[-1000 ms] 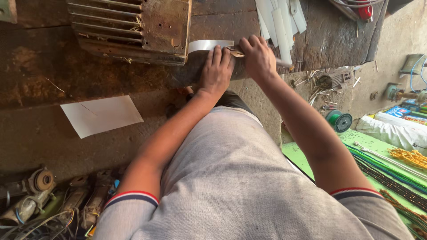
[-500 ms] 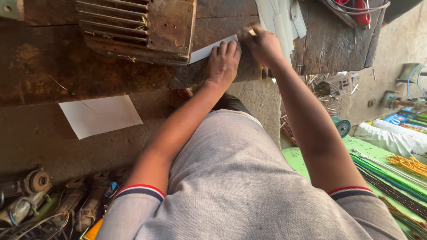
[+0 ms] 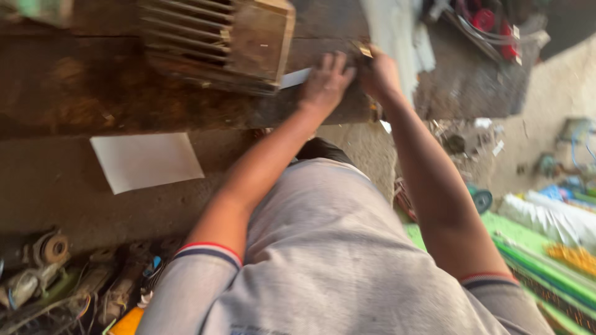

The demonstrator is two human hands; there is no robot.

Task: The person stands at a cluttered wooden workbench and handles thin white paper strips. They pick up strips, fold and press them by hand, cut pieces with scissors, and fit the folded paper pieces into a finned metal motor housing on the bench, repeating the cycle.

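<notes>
The thin white paper strip (image 3: 295,77) lies at the near edge of the dark wooden workbench (image 3: 93,93), just beside the rusty finned metal motor housing (image 3: 217,40). The left hand (image 3: 324,84) presses flat on it, fingers spread. The right hand (image 3: 379,71) pinches its end, blurred. A white rectangular sheet (image 3: 146,161) lies on the lower ledge.

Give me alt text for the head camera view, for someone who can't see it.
Seen from above, a person in a grey shirt presses the left hand flat on a pale strip on a worn wooden bench, with the right hand closed right beside it, by a ribbed metal housing. A white sheet lies nearer the person.
</notes>
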